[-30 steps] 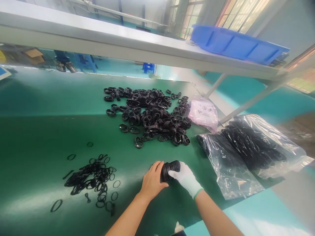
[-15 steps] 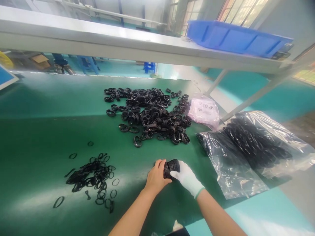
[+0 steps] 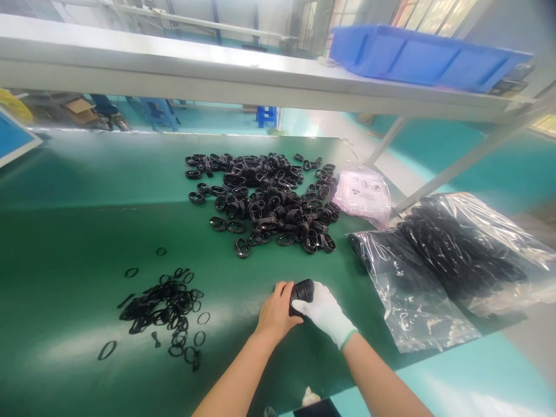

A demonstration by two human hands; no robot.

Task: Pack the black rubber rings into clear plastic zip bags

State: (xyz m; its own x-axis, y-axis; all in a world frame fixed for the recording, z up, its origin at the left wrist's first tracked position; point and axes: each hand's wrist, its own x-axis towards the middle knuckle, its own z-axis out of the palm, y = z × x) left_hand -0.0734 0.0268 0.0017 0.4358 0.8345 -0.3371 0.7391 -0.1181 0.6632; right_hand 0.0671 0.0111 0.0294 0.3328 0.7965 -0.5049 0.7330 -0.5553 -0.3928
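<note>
Near the front edge of the green table, a coiled black cable is held between both hands. My left hand, bare, is closed around its left side. In a white glove, my right hand grips the coil from the right, its thumb across the front. The palms hide the coil's two ends. Beyond the hands lies a big heap of coiled black cables. To the left is a loose pile of thin black rubber bands, with several single bands scattered around it.
Clear plastic bags of black cables lie at the right edge, beside a pinkish plastic bag. A white shelf beam crosses above the table's far side and bears a blue bin. Blue stools stand beyond.
My right hand has shifted slightly left, its thumb now further across the coil, and the coil looks narrower between my hands. The left hand stays in nearly the same place.
</note>
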